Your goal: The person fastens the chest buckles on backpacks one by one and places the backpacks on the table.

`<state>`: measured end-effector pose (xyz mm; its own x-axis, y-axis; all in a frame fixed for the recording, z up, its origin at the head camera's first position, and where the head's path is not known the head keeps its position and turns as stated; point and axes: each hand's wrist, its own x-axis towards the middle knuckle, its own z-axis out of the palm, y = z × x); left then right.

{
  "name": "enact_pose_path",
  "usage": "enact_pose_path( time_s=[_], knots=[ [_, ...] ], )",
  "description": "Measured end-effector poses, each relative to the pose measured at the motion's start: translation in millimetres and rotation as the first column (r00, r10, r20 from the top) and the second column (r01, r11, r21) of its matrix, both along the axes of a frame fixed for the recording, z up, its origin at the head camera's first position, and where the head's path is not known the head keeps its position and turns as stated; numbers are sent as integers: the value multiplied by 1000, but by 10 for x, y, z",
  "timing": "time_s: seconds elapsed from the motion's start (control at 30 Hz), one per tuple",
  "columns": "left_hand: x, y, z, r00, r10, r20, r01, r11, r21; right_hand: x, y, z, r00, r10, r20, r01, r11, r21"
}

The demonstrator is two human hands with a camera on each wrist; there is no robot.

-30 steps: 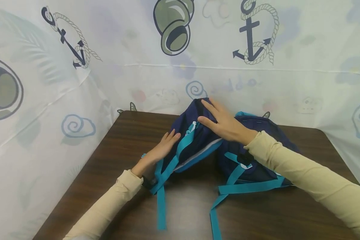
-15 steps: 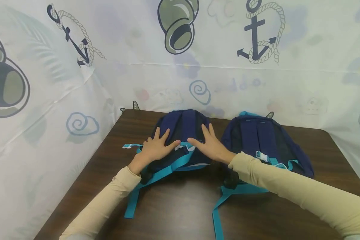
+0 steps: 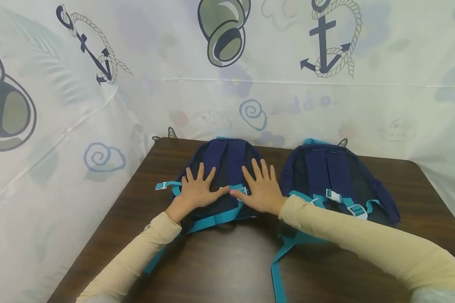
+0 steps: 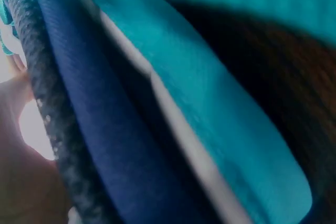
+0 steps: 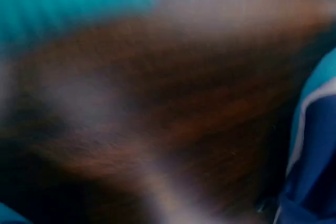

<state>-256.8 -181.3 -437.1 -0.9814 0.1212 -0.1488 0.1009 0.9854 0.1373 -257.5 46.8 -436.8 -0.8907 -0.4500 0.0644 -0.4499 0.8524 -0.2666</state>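
Note:
A navy backpack [image 3: 233,153] with teal straps lies strap side up on the dark wooden table. My left hand [image 3: 194,190] rests on its left part, fingers spread and straight. On its right part my right hand [image 3: 263,191] lies flat with spread fingers, the two thumbs nearly meeting at the white buckle [image 3: 242,190]. A teal strap [image 3: 216,219] crosses the bag's near edge below the hands. The left wrist view shows the bag's navy side [image 4: 105,108] and teal trim [image 4: 210,93] close up. Blur fills most of the right wrist view.
A second navy backpack [image 3: 333,168] lies to the right, its lower part partly hidden by my right sleeve [image 3: 349,223]. One of its teal straps [image 3: 277,273] trails toward the table's [image 3: 227,261] near side. A printed white cloth [image 3: 167,50] hangs behind.
The left backpack, tilted up between the hands a second ago, now lies flat. Both hands have shifted onto its upper face, and the right forearm has moved lower, uncovering the second backpack's top.

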Motion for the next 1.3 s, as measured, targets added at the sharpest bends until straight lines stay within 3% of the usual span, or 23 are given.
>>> enact_pose_path(
  time_s=[0.27,0.43,0.8,1.03,1.3],
  knots=[
    [33,-20,76,988,-146,45,148,987,-69,-174,-179,15,981,188,49,-190,981,43],
    [25,-24,89,982,-163,100,170,983,-70,-250,-244,-29,961,262,88,-268,961,68],
    [-42,-19,105,972,-171,162,187,978,-92,-284,-238,-178,960,255,115,-267,958,101],
    [-66,6,142,968,-182,172,199,976,-84,-291,-202,-167,961,250,116,-261,961,89],
    [29,-309,286,969,-193,154,193,981,19,-263,-220,-127,952,271,140,-282,957,65]
  ],
)
